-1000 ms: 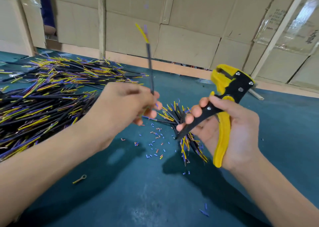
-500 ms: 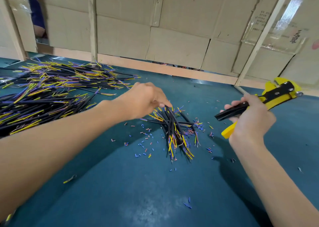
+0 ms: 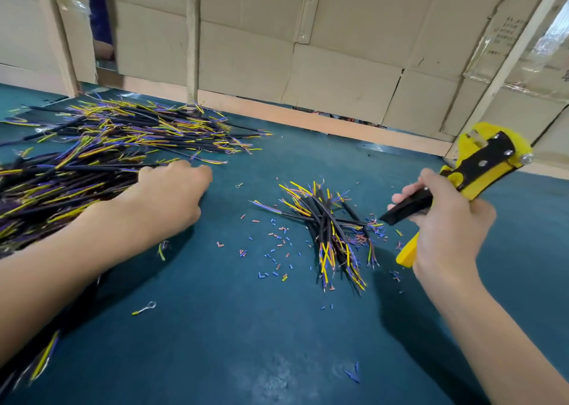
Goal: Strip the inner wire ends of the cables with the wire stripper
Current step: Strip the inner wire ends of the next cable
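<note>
On the bench: a teal mat (image 3: 215, 327) carries two heaps of cables, one to each side of the left hand (image 3: 172, 195).
Left hand: it lies on the near edge of the big unstripped pile (image 3: 92, 158), fingers curled down among the black cables; whether it already pinches one cannot be told.
Right hand: the right hand (image 3: 443, 219) is clamped round the handles of the yellow-and-black wire stripper (image 3: 480, 164), head raised and pointing away from the body.
Small pile: the small pile (image 3: 332, 229) lies between the two hands, just left of the stripper handle.
Offcuts: bits of coloured insulation (image 3: 277, 244) are scattered around that small pile.
Step in hand: probably fetching the next cable from the big pile.
Next move: it calls for singling out one cable, lifting it clear, and bringing its inner wire ends to the stripper's head.
</note>
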A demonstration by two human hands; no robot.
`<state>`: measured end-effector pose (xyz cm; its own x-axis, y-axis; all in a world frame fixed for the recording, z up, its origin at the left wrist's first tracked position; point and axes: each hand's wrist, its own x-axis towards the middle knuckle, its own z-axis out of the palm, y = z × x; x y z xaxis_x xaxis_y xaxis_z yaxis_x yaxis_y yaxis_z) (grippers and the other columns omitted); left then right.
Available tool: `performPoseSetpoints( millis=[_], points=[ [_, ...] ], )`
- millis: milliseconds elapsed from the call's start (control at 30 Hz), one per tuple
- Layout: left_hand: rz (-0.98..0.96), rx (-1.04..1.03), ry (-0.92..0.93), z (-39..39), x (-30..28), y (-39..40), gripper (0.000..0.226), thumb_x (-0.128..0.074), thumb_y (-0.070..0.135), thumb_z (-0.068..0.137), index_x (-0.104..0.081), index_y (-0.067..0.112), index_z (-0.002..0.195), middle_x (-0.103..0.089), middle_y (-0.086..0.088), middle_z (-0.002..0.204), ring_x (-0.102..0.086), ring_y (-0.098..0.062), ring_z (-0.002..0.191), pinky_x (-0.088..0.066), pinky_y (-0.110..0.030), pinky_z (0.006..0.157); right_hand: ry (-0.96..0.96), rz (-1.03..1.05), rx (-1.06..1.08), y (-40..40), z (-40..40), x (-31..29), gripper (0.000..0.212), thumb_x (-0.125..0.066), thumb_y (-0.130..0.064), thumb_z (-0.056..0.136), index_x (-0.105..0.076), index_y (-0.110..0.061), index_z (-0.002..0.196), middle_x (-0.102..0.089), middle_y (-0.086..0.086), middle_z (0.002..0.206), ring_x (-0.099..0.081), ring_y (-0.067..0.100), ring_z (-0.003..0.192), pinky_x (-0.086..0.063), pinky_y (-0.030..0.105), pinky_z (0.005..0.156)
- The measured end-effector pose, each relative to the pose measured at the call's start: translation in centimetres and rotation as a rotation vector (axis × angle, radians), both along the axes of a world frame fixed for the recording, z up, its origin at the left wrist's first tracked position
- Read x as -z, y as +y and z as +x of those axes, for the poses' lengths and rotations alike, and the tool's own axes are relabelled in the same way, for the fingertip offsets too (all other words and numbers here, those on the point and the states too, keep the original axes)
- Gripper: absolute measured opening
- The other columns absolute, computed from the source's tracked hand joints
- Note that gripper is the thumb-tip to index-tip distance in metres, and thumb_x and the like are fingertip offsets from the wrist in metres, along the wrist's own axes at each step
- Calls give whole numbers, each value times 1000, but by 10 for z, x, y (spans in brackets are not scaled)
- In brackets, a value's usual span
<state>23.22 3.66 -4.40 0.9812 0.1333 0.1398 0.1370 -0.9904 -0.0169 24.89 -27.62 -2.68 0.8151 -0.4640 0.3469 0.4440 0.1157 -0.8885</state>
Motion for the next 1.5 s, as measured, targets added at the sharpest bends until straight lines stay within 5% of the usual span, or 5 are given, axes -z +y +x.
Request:
performPoseSetpoints(
  millis=[200,400,667,1233,1500],
  points=[
    [-312,108,-138,-20,-3,5,40,-65,16,92,-56,14,132,-73,2,97,-60,-26,107,-47,-33,89,-17,-46,-76,8,-3,6,28,-64,-10,94,-61,-12,66,-61,3,57,-63,26,58,-61,43,67],
    [-326,555,-528,-42,-15,-22,28,-55,-2,95,-66,5,119,-56,-5,101,-61,-30,91,-50,-40,84,22,1,-390,12,-13,-6,35,-63,-4,95,-65,-14,61,-58,11,62,-64,32,60,-62,51,67],
    [-433,845,-647,-63,-18,-49,37,-53,4,96,-50,14,131,-60,-2,100,-51,0,94,-36,-6,89,-28,-111,-922,35,-44,-8,5,-71,-2,81,-67,-5,81,-72,27,99,-68,35,70,-58,50,69],
    [-843,770,-686,-71,-8,-67,21,-69,23,90,-59,32,105,-65,7,90,-64,-16,82,-52,-33,47,-95,-237,-693,52,-52,3,24,-73,3,81,-72,-21,77,-71,18,75,-71,42,70,-61,56,75],
    [-525,730,-798,-63,-12,-63,16,-72,21,88,-76,8,99,-68,-1,91,-54,-3,77,-42,-8,74,-57,-210,-714,53,-54,3,21,-73,5,78,-70,-16,76,-68,23,75,-69,44,69,-60,48,72]
  ],
)
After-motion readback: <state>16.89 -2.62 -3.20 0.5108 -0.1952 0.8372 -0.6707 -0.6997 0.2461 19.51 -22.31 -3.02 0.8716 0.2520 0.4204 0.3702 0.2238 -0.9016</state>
